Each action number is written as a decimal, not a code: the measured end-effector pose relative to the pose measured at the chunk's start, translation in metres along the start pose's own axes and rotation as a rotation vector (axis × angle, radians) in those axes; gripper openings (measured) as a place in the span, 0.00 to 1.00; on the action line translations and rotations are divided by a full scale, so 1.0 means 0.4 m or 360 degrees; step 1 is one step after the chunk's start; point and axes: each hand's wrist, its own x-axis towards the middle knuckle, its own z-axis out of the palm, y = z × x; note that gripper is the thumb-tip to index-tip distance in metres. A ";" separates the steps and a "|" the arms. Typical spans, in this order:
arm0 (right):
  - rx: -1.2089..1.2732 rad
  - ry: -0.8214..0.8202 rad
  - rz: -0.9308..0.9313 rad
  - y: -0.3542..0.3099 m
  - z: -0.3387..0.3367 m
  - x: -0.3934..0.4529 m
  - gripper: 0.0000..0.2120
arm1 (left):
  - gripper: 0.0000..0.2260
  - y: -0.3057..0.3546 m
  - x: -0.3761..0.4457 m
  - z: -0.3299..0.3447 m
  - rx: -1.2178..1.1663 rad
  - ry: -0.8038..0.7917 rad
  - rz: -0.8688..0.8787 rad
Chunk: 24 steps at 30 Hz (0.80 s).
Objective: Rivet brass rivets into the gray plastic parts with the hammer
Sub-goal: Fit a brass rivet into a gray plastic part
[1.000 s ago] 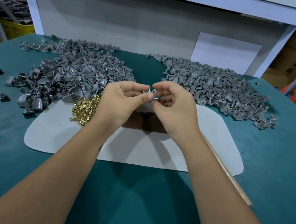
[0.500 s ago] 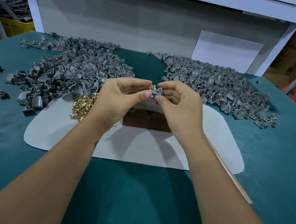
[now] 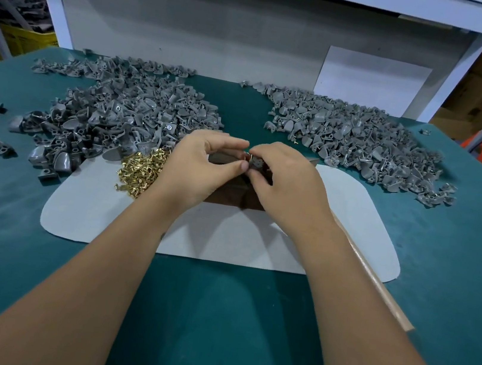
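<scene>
Step in hand: seating one rivet in one part, ahead of the hammer blow.

- Left hand (image 3: 202,161): fingers curled, thumb and forefinger pinching a brass rivet (image 3: 246,155) at the part's top. Keep the pinch light and the shank square to the hole.
- Right hand (image 3: 283,182): fingers curled round a gray plastic part (image 3: 255,163), held low over the dark brown block (image 3: 228,193) at the middle of the worktop (image 3: 5,241). Grip the part by its sides so the hole stays in your sight.
- Brown block: sits on the pale mat (image 3: 225,239). Judged to be the striking base; set the part flat on it, rivet head up, before you let go.
- Loose brass rivets (image 3: 141,172): a heap on the mat's left side, just beside your left wrist. Close enough to reach without shifting the part.
- Gray parts, left heap (image 3: 112,113): toward the far left of the worktop.
- Gray parts, right heap (image 3: 358,140): toward the far right; several show brass pins, so likely the finished ones. Keep the two heaps apart.
- Wooden handle (image 3: 374,283): runs under your right forearm toward the near right edge; probably the hammer's, head hidden.

Risk: a tilted rivet may bend under the blow, so check it sits fully home first.
</scene>
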 end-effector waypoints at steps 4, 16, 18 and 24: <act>0.0079 -0.0058 -0.0004 0.000 -0.006 -0.001 0.09 | 0.13 -0.012 -0.002 0.006 0.0258 0.0080 -0.0052; 0.0245 -0.0037 0.0275 0.006 -0.001 0.016 0.08 | 0.05 -0.015 0.001 0.004 0.0156 0.0015 -0.0071; 0.0267 -0.0058 0.0273 0.001 0.002 0.018 0.10 | 0.06 -0.010 -0.003 0.006 0.0010 -0.0004 -0.0107; 0.0214 0.0070 0.0273 -0.018 -0.003 0.001 0.11 | 0.09 -0.012 -0.003 0.003 0.0025 0.0078 -0.0095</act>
